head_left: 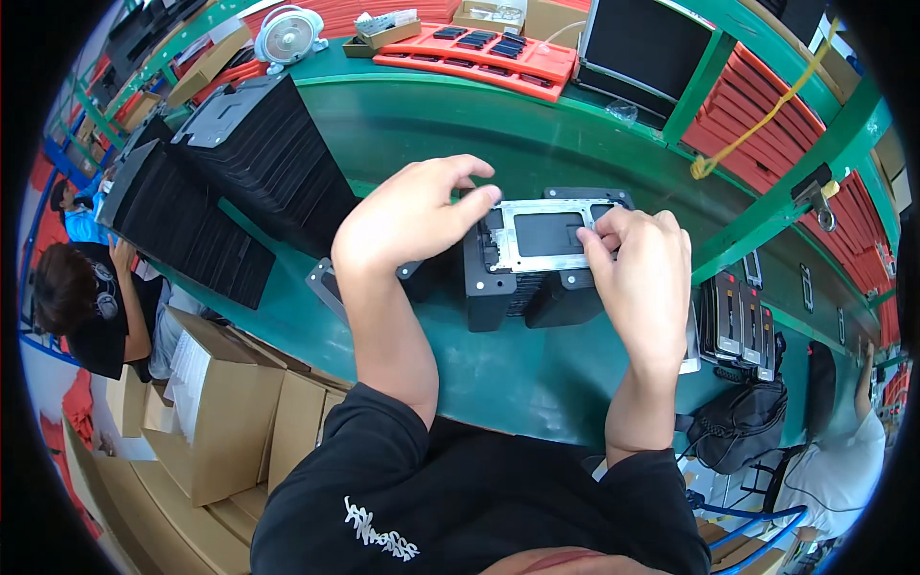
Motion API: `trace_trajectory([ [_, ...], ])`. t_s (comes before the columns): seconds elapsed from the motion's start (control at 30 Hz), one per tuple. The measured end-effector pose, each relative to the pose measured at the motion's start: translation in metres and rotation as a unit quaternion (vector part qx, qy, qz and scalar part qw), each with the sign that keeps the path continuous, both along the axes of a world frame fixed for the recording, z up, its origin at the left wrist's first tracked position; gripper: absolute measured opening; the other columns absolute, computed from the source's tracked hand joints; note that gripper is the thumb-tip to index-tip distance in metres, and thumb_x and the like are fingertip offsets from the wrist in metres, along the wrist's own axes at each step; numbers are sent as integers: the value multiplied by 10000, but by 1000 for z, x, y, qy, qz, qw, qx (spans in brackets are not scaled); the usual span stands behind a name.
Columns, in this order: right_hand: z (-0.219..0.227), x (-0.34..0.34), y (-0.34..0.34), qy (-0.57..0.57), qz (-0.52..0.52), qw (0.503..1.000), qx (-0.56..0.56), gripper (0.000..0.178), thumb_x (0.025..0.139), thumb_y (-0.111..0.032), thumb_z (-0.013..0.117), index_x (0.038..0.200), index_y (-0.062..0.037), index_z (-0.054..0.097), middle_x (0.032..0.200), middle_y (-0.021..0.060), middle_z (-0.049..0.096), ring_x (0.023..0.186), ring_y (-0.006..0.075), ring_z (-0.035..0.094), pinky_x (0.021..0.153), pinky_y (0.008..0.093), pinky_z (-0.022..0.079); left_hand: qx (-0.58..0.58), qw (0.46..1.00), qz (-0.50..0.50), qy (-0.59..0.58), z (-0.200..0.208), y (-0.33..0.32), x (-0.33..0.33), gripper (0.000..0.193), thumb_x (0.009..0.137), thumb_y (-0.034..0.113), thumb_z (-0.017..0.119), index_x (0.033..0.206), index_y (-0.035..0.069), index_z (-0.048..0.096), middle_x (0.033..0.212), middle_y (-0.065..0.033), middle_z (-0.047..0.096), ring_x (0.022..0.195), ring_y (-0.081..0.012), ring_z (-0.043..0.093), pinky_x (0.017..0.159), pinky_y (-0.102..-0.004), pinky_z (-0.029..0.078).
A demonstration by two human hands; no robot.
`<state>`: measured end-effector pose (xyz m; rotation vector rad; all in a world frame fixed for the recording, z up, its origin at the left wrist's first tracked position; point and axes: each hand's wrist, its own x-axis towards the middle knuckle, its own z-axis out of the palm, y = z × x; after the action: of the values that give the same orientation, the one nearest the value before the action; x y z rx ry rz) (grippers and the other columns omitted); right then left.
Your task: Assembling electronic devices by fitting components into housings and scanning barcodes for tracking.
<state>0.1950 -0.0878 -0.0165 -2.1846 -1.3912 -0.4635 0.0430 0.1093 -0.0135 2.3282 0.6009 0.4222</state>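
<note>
A silver rectangular metal frame (543,261) with a large opening lies on a black block-like fixture or stack (489,299) in front of me. My left hand (412,216) hovers at the frame's far left corner, thumb and forefinger apart with nothing visible between them. At the frame's right end, my right hand (644,273) has its thumb and curled fingers on the metal edge. Its fingertips partly hide that end. Beside my left forearm, a flat grey plate (328,287) lies on the green bench (537,383), partly covered by the arm.
Tall stacks of black trays (273,144) stand at the left. Behind are a red tray (479,59), a small fan (289,36) and a dark panel (644,48). Upright dark plates (733,321) and a black bag (738,422) are at right. Cardboard boxes (230,412) and people flank me.
</note>
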Motion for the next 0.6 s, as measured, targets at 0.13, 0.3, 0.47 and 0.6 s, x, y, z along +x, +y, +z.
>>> trace_trajectory([
  [0.13,-1,-10,1,-42,23,999,14,213,886,-198,754,775,-21,713,744,102,636,779,311,536,762,420,419,58,998,-8,31,-3,-6,10,549,897,389,754,1266,-8,667,1082,-228,727,948,-291,696,861,-389,552],
  [0.3,-2,-19,-4,-67,33,997,20,254,918,-199,723,740,-18,706,785,104,595,827,298,520,766,421,406,71,997,19,9,-11,-8,11,654,760,436,874,1208,-8,701,1026,-219,729,876,-312,703,840,-390,555],
  [0.47,5,-7,-7,-73,40,996,20,273,931,-226,714,752,-20,730,810,101,594,870,291,522,784,420,412,29,998,-10,57,5,-11,23,713,725,427,902,1260,12,681,1033,-198,719,920,-300,702,848,-391,553],
  [0.6,-8,36,-29,-50,56,995,66,261,948,-218,689,823,6,737,880,117,637,921,318,571,844,424,455,190,976,20,-107,7,-19,18,875,684,382,930,1407,33,584,1239,-238,666,1140,-309,672,952,-412,528],
])
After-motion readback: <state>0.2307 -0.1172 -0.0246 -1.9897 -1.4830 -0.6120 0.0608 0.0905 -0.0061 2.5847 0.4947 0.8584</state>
